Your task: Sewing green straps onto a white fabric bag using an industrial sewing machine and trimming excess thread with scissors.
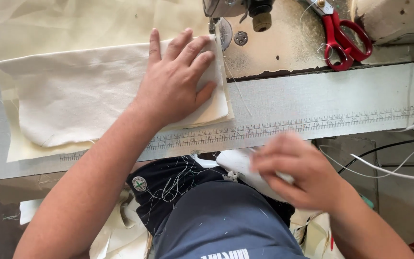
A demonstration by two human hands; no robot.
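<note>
My left hand [176,76] lies flat, fingers spread, on a stack of cream fabric pieces [77,96] on the sewing table. The stack's right edge sits just left of the sewing machine's presser foot [222,29]. My right hand [298,170], blurred by motion, is below the table edge over my lap and grips a small white fabric piece [238,165]. Loose white threads lie on my dark clothing [178,184].
Red-handled scissors [343,36] lie on the machine bed at the upper right. A printed ruler strip [288,127] runs along the grey table front. White cords [389,168] hang at the right. More cream cloth [116,235] is piled under the table at the left.
</note>
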